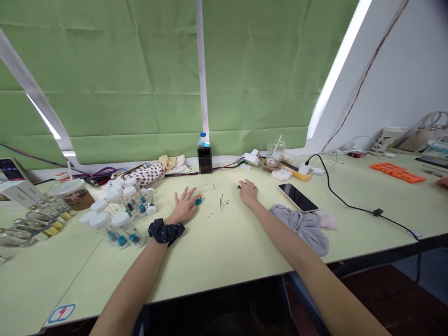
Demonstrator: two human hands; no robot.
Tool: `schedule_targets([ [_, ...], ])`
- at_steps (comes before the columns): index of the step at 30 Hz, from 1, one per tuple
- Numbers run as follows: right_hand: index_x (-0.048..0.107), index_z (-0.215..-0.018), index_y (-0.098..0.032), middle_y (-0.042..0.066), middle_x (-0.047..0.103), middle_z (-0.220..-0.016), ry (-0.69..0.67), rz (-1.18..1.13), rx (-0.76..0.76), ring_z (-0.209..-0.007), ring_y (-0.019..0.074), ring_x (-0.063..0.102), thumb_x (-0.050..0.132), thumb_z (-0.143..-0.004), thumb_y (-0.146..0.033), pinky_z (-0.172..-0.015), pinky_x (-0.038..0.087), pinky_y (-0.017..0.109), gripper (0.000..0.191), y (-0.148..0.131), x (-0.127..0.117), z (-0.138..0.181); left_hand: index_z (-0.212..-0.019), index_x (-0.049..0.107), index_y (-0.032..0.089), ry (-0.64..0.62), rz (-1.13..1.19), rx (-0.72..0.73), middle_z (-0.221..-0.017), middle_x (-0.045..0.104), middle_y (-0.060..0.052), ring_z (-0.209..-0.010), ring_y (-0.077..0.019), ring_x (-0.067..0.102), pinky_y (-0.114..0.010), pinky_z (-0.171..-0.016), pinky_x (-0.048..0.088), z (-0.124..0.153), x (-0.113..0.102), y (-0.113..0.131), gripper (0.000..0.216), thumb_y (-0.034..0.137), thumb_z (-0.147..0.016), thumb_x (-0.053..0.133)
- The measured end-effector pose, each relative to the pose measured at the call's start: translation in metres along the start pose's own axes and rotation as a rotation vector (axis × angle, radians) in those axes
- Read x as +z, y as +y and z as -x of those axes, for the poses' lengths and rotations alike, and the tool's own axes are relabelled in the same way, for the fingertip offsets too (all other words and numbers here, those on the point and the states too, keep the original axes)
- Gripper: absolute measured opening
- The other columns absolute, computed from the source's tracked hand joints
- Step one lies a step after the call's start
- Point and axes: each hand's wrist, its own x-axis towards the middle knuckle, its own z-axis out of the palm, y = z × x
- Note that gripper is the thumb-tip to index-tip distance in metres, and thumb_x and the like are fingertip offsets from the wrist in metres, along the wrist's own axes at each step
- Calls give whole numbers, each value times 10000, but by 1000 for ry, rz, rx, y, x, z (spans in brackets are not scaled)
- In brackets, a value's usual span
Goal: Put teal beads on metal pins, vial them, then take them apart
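My left hand (185, 207), with a dark scrunchie (165, 232) at the wrist, rests on the table with its fingers spread. A small teal-blue piece (198, 201) lies at its thumb; whether the thumb presses on it I cannot tell. My right hand (248, 192) is curled on the tabletop, its fingertips around a small dark thing (239, 186) that mostly hides beneath them. Between the hands lie several thin dark pins or wires (221, 202), with a few more thin pieces (214, 186) farther back. Tiny specks sit nearer to me.
Clear jars with white lids (121, 219) crowd the left, beside glass bottles (45, 214) and a drink cup (72, 193). A water bottle (203, 140) stands at the back. On the right are a phone (297, 198), a grey cloth (303, 226) and a black cable (345, 201).
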Motion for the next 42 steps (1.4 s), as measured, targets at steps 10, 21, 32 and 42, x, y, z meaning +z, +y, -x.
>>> schedule_targets([
  [10, 675, -915, -234, 52, 617, -964, -290, -310, -402, -912, 190, 541, 528, -835, -189, -866, 333, 387, 174, -46, -36, 18, -1085, 582, 258, 153, 29, 22, -1152, 504, -94, -1122, -275, 413, -478, -988, 271, 1, -12, 13, 324, 330, -771, 550],
  [21, 614, -694, -144, 27, 541, -801, -431, -411, -365, -677, 110, 495, 705, -696, -166, -671, 392, 246, 93, -38, -29, 16, -953, 594, 196, 159, 160, 69, -965, 611, -78, -963, -248, 493, -390, -811, 352, -7, 10, -5, 201, 348, -828, 557],
  [32, 512, -723, -176, 6, 549, -754, -319, -563, -321, -700, 131, 485, 529, -809, -193, -667, 365, 264, 89, -47, -31, 20, -954, 617, 175, 145, 594, -11, -829, 641, -42, -703, -160, 551, -298, -680, 439, -8, 8, 0, 264, 380, -793, 577],
  [42, 486, -767, -182, -29, 439, -644, -453, -1094, -282, -591, 105, 403, 523, -803, -488, -553, 349, 239, 310, -81, -47, 36, -953, 547, 147, -70, 1217, -12, -862, 634, -50, -756, -139, 609, -295, -725, 473, -8, 7, 14, 314, 365, -755, 656],
])
